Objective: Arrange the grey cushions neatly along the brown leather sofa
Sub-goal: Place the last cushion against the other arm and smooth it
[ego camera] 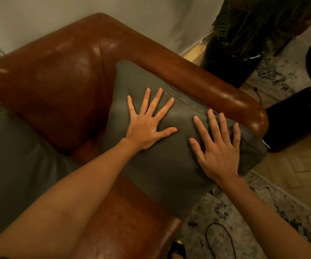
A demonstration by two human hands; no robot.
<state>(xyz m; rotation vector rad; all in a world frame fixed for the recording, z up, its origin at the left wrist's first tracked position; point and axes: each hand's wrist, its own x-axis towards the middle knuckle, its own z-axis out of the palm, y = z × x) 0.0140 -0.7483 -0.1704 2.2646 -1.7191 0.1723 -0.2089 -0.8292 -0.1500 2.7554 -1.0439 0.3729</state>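
A grey cushion [160, 174] leans against the right armrest of the brown leather sofa [61, 75], its zipper edge along the top. My left hand [147, 126] lies flat on the cushion's upper middle with fingers spread. My right hand [218, 148] rests flat on its right part, fingers apart, near the zipper end. Neither hand grips anything. A second grey cushion [14, 159] lies on the seat at the left, partly hidden by my left forearm.
A potted plant in a dark pot [237, 58] stands on the floor beyond the armrest. A dark round object [293, 118] sits to the right of the sofa. A patterned rug [263, 212] with a black cable [224, 234] lies in front.
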